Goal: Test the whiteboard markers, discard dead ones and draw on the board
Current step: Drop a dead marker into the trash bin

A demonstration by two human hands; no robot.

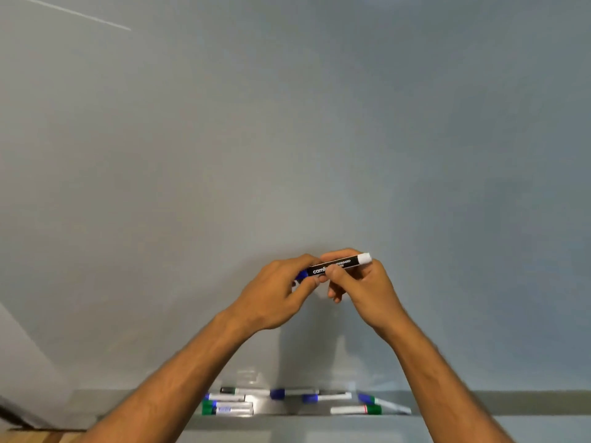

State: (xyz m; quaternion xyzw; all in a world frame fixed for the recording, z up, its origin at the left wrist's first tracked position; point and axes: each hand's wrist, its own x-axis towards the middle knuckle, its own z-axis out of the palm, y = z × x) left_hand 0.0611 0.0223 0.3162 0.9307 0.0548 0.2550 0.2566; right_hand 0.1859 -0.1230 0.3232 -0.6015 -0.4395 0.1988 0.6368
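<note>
Both hands pinch one black-labelled white whiteboard marker (339,265): left hand (281,292) on its blue cap, right hand (361,282) on the barrel.

Single head view – faces whiteboard (287,123) square-on, close, tilted slightly down – marker tray (479,402) at bottom edge.

— How are the arms?
— Both bare forearms reach up, converging.
— The hands?
— Left hand (277,294) pinches thumb against fingers; right hand (363,282) curls, knuckles bent, fingertips nearly meeting the left's.
</note>
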